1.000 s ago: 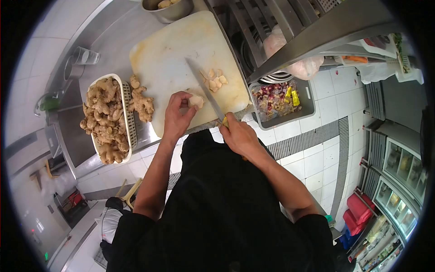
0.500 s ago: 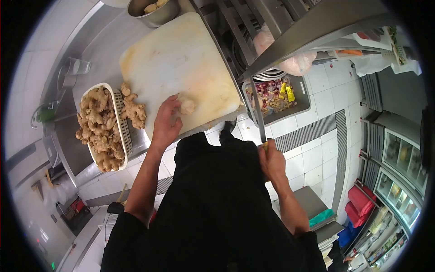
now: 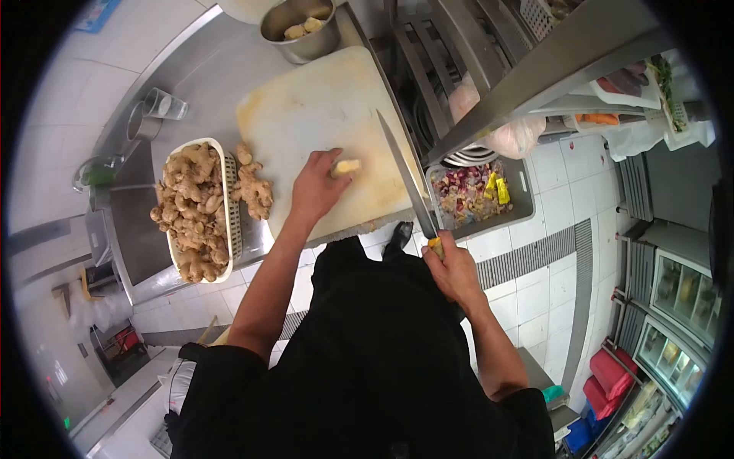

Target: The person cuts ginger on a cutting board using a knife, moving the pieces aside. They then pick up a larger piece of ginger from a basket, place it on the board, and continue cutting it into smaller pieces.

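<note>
knife (image 3: 407,170) swung back over the board (image 3: 306,103), ginger piece (image 3: 349,166) in left hand (image 3: 316,186)

Pale yellow ginger piece (image 3: 348,166), yellow knife handle (image 3: 436,245), tan ginger roots (image 3: 193,210), yellow-blotched white board (image 3: 302,111)

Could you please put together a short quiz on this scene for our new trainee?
1. Multiple choice: Which hand grips the knife? A) the left; B) the right; C) both together.
2. True or false: The basket is heaped with ginger roots.
3. Fill in the blank: The left hand holds a small piece of ginger over the cutting ____.

Key:
1. B, the right hand.
2. True.
3. Board.
</note>
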### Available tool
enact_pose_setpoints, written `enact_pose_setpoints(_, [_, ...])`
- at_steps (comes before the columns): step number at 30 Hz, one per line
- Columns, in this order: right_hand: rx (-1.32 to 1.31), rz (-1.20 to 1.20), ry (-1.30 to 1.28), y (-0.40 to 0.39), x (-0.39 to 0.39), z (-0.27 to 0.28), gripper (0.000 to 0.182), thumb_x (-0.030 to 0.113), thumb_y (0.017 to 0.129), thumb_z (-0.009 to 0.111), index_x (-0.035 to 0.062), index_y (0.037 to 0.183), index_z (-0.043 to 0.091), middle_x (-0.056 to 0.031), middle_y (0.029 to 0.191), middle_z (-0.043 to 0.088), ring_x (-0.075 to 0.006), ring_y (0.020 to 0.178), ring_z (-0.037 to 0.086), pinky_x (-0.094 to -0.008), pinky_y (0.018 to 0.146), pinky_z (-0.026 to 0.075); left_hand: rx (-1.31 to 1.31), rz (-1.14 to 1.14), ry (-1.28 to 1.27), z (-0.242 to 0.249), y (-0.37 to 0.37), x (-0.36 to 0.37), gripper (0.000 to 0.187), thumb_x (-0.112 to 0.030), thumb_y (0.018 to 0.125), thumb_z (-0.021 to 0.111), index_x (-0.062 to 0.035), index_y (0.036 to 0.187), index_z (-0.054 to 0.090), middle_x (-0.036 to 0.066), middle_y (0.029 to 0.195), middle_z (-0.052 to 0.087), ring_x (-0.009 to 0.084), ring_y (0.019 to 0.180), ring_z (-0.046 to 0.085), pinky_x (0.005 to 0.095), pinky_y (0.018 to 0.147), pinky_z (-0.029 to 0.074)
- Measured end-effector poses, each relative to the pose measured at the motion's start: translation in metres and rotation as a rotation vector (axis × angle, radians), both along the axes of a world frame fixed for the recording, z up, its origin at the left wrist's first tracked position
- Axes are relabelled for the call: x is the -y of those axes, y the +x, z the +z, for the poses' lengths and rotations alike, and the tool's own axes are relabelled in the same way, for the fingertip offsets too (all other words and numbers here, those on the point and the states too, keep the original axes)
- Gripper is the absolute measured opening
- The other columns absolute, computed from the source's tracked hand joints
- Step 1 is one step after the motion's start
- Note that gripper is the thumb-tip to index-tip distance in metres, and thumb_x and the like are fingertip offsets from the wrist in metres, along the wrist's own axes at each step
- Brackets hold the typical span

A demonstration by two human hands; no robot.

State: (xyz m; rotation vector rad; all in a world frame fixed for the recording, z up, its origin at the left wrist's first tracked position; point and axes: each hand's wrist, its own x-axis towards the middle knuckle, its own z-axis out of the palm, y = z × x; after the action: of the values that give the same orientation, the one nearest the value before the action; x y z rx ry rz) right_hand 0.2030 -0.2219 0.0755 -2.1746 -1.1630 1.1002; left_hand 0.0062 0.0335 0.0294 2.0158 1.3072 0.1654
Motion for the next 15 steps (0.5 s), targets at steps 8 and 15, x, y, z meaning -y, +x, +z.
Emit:
enact_pose_setpoints(8, [0.043,0.117,-0.118,0.004,-0.028,-0.014,0.045,0.036,0.101,0.057,0.0024,0.13,0.048,-0.0314,0.094,0.071,-0.0523,0.094,0.068,-0.0615,0.083,0.051,0.264,0.057,0.218,0.011,0.011,-0.068,0.051,-0.029,0.086,0.079,-0.0026,0.128,0.066,0.019,0.113,0.071,0.0366,0.102,0.069,0.0423,0.092,0.054])
enact_pose_setpoints(15, [0.012,0.104,-0.172,0.007,-0.033,-0.009,0.05,0.039,0.099,0.059,0.0022,0.131,0.051,-0.0347,0.102,0.07,-0.0545,0.102,0.065,-0.0604,0.09,0.049,0.583,0.261,0.612,0.173,0.014,-0.149,0.043,-0.022,0.093,0.077,-0.0031,0.13,0.067,0.014,0.12,0.072,0.0221,0.096,0.069,0.0364,0.079,0.057])
